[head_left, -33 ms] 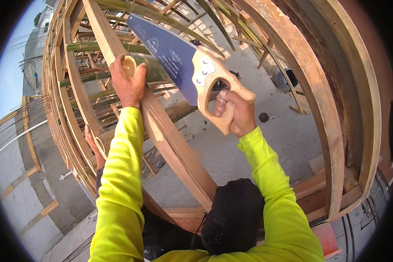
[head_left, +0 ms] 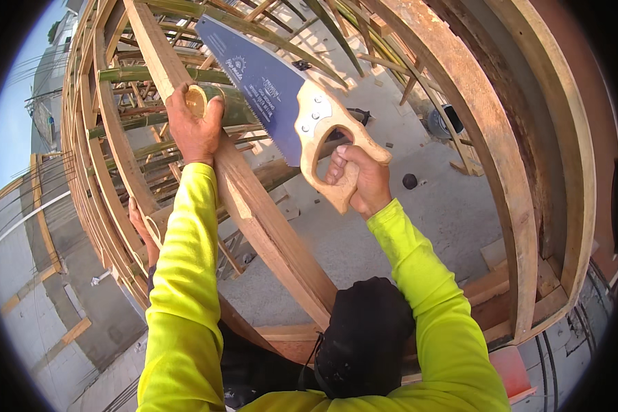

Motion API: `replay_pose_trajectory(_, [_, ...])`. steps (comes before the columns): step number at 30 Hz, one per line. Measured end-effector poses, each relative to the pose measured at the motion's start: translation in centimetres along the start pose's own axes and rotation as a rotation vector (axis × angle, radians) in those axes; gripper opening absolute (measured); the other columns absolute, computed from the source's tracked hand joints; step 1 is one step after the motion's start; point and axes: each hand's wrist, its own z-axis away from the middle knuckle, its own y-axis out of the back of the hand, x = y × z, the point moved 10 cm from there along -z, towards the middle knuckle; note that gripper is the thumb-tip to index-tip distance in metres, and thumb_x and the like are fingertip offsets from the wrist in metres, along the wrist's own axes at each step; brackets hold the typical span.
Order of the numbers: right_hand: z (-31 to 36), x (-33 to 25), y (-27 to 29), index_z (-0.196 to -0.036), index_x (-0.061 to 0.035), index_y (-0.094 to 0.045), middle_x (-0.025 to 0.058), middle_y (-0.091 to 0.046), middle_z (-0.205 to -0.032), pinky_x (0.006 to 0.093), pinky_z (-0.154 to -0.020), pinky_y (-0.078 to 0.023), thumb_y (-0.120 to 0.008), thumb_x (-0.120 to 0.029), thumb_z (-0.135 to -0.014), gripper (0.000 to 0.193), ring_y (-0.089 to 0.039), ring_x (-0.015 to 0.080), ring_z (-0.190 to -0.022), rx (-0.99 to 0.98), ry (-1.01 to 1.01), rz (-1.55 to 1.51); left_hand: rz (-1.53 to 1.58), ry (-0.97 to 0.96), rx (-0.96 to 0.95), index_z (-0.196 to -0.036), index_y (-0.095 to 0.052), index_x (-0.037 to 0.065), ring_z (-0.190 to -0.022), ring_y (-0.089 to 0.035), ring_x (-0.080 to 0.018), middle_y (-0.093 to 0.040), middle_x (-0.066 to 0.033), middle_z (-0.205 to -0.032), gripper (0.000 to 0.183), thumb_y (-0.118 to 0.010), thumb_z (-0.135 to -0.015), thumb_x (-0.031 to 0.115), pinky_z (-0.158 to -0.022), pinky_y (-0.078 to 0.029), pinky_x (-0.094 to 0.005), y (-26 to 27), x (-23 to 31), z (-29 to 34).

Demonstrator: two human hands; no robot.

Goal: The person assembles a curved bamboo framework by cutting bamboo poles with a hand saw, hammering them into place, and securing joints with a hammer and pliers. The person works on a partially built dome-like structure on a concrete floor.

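Note:
My left hand [head_left: 193, 134] is wrapped over the cut end of a thick green bamboo pole [head_left: 235, 112], its thumb on the rim. The pole lies across a long wooden beam [head_left: 244, 192]. My right hand [head_left: 365, 180] is closed round the wooden handle of a handsaw [head_left: 271, 89]. Its blue blade slants up and left, toothed edge toward the pole just right of my left hand. The blade covers part of the pole, so I cannot tell how deep any cut goes.
A person in a black cap [head_left: 367, 336] is between my forearms. Another person's hand [head_left: 143, 230] rests on the frame at left. Curved timber ribs [head_left: 501, 165] rise at right. Bamboo poles [head_left: 134, 122] cross the frame. Below are a concrete floor [head_left: 391, 240] and a bucket [head_left: 443, 122].
The view has shifted slightly. The saw's handle sits a little lower and farther left, the blade tilting a bit with it. Both hands keep their grip.

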Motion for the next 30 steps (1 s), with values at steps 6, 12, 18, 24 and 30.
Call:
replay_pose_trajectory(6, [7.4,0.0,5.9,-0.106,0.0025,-0.056,0.0072,-0.053,-0.069,0.0347,-0.057,-0.047,-0.060,-0.007,-0.089,0.020,-0.052,0.0183,-0.055,0.006,-0.107,-0.127,0.021,-0.021,0.009,-0.120,-0.059,0.000,-0.105,-0.060,-0.0356,-0.059,-0.0180,-0.110,0.059,-0.076,-0.072,0.029,-0.095,-0.048,-0.0424,-0.1,1.8,0.3])
replay_pose_trajectory(12, [-0.8,1.4,-1.2,-0.125,0.0001,-0.050,0.0038,-0.049,-0.071,0.0333,-0.057,-0.045,-0.059,-0.008,-0.090,0.037,-0.050,0.0155,-0.059,0.000,-0.031,-0.007,0.048,-0.028,-0.048,-0.121,-0.059,0.001,-0.104,-0.061,-0.0361,-0.059,-0.0179,-0.109,0.058,-0.075,-0.072,0.029,-0.094,-0.049,-0.0423,0.3,1.2,1.0])
replay_pose_trajectory(18, [5.8,-0.9,3.6,-0.137,-0.0009,-0.047,0.0005,-0.040,-0.070,0.0322,-0.057,-0.043,-0.057,-0.016,-0.091,0.050,-0.045,0.0136,-0.059,-0.055,-0.075,0.107,0.049,-0.019,-0.021,-0.120,-0.060,0.004,-0.103,-0.060,-0.0351,-0.058,-0.0166,-0.108,0.057,-0.076,-0.071,0.028,-0.093,-0.049,-0.0416,0.4,2.0,0.7])
replay_pose_trajectory(24, [0.2,1.4,-0.1,-0.135,0.0016,-0.046,0.0022,-0.047,-0.068,0.0329,-0.056,-0.045,-0.058,-0.009,-0.088,0.050,-0.051,0.0146,-0.059,0.020,-0.082,0.054,0.065,0.026,-0.028,-0.121,-0.060,0.003,-0.106,-0.060,-0.0344,-0.059,-0.0172,-0.111,0.058,-0.076,-0.072,0.029,-0.094,-0.048,-0.0408,0.0,-0.2,0.0])
replay_pose_trajectory(30, [2.6,-0.3,2.8,-0.140,0.0027,-0.044,0.0013,-0.045,-0.069,0.0309,-0.054,-0.045,-0.057,-0.011,-0.087,0.056,-0.050,0.0135,-0.058,0.074,-0.121,0.015,0.055,0.022,-0.058,-0.122,-0.060,0.003,-0.105,-0.061,-0.0343,-0.059,-0.0175,-0.111,0.059,-0.076,-0.072,0.030,-0.094,-0.049,-0.0409,0.0,1.0,1.7])
